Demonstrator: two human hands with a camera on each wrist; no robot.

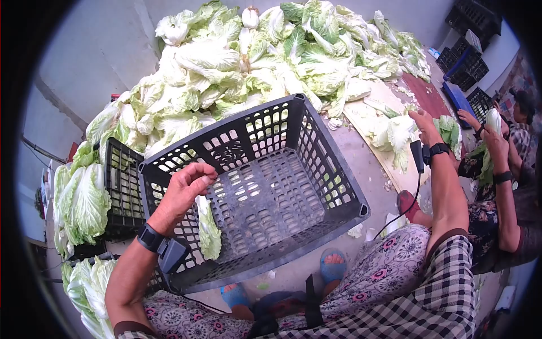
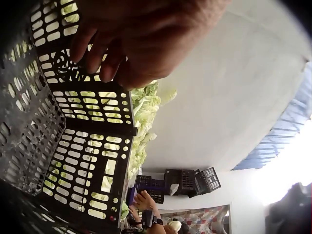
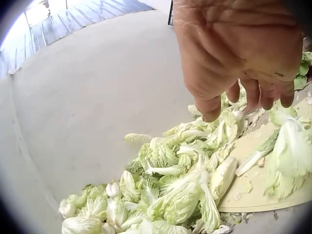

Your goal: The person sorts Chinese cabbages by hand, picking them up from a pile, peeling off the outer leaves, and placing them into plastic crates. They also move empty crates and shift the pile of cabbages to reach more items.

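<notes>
My left hand [image 1: 192, 183] hovers over the left side of a black plastic crate [image 1: 339, 192], fingers loosely bent. Those fingers hold nothing in the left wrist view, where the same hand [image 2: 141, 46] is seen against the crate wall [image 2: 90, 102]. Just below it in the head view, a pale green cabbage leaf [image 1: 208, 231] hangs or lies along the crate's inside. Over at the right, my right hand [image 1: 427, 129] is above a yellowish board [image 1: 375, 135], beside loose cabbage leaves [image 1: 400, 134]. Nothing shows between the fingers of that hand [image 3: 243, 63] in the right wrist view.
A large heap of Chinese cabbage [image 1: 254, 62] lies against the wall behind the crate. Another black crate [image 1: 123, 186] and more cabbages [image 1: 84, 198] stand at left. Another person's hand [image 1: 495, 144] holds a cabbage at right, near stacked crates [image 1: 463, 62].
</notes>
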